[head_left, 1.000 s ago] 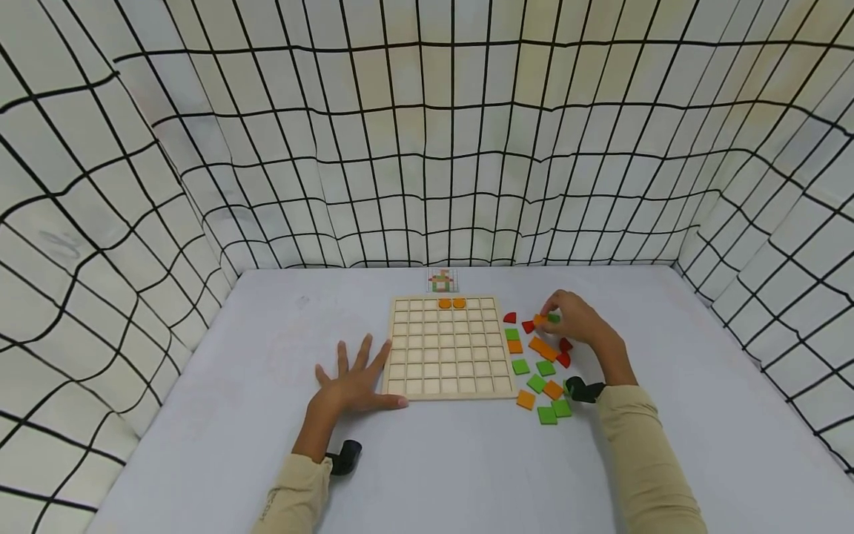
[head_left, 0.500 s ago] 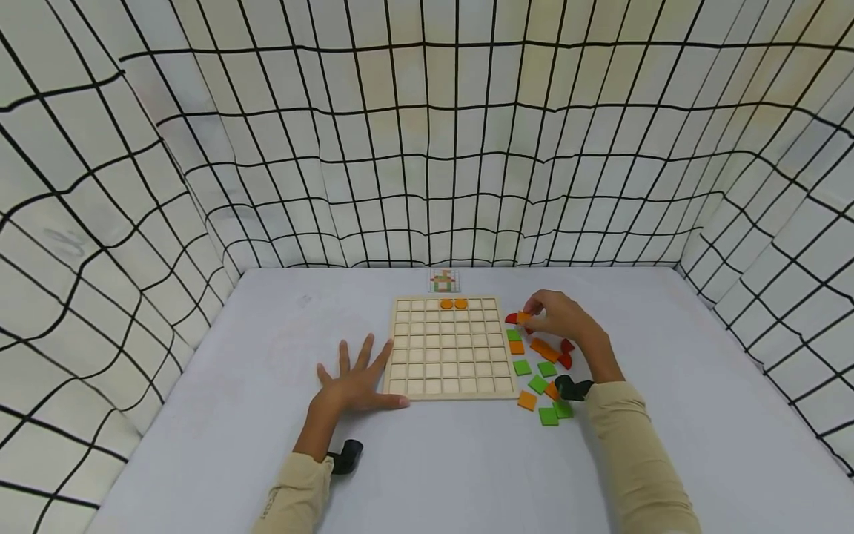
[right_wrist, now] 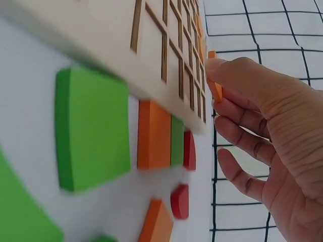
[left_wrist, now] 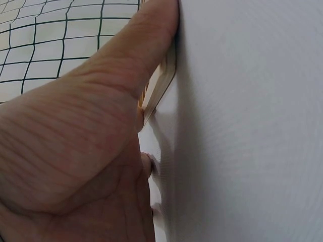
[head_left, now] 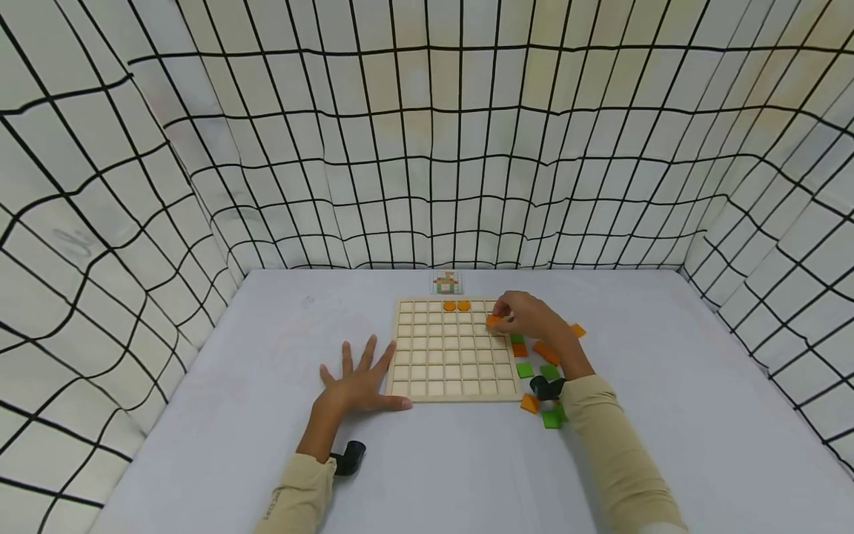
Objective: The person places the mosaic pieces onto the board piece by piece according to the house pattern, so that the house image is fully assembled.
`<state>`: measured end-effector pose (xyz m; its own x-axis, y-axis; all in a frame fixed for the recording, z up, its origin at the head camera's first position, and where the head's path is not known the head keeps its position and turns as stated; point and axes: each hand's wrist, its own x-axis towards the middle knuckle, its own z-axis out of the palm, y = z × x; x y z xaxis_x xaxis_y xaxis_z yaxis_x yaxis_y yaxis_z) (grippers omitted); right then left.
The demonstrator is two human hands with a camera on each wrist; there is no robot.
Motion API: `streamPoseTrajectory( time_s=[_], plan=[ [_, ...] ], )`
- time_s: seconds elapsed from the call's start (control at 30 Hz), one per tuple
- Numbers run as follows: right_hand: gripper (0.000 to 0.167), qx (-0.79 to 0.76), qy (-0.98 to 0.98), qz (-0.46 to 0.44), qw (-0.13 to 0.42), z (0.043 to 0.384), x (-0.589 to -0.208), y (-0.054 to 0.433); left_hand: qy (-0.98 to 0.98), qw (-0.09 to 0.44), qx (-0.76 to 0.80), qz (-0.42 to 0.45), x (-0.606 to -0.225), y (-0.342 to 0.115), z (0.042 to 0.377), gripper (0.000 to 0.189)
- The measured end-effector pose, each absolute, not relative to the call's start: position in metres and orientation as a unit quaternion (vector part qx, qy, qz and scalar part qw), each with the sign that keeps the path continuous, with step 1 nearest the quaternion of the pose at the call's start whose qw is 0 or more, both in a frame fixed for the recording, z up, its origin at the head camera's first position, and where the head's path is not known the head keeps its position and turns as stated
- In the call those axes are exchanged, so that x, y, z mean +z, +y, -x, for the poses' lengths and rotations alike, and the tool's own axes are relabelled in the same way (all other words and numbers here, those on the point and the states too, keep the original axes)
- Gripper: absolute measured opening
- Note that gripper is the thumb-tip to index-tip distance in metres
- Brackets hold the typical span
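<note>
"What is the right hand [head_left: 530, 315] doing?"

"Pinching an orange tile [head_left: 494, 321] between thumb and fingers, at the far right part of the wooden grid board [head_left: 436, 356]. Whether tile and board touch, I can't tell."

"Which way does it point?"

"The right wrist view shows it edge-on, a thin strip whose long axis runs nearly up and down that view, leaning slightly."

"And the left hand [head_left: 356, 389]?"

"Fingers spread wide at the board's near left corner, thumb along the near edge."

"Any writing?"

"Lettering on the left sleeve [head_left: 300, 486], too small to read. The picture card [head_left: 446, 282] beyond the board shows a coloured pattern."

"Further out?"

"Two rounded orange pieces [head_left: 450, 305] in the far row; loose green tiles [right_wrist: 96, 128] and red pieces [right_wrist: 189, 151] right of the board; a white table [head_left: 200, 408]; pale walls with black netting [head_left: 431, 198]."
</note>
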<state>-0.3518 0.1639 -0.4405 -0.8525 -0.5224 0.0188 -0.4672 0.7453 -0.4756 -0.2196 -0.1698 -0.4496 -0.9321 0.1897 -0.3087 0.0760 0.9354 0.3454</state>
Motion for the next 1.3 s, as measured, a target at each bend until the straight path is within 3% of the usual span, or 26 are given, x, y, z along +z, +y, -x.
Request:
streamPoseTrajectory(
  time_s=[0.53,1.3],
  plan=[
    [0.029,-0.186,0.924,0.333,0.009,0.362,-0.447,0.117,0.969,0.171,0.163,-0.068,-0.451,-0.170,0.221,0.110],
    [0.029,-0.120,0.946,0.302,-0.012,0.359,-0.454,0.083,0.971,0.173,0.150,-0.066,-0.455,-0.170,0.222,0.113]
  ],
)
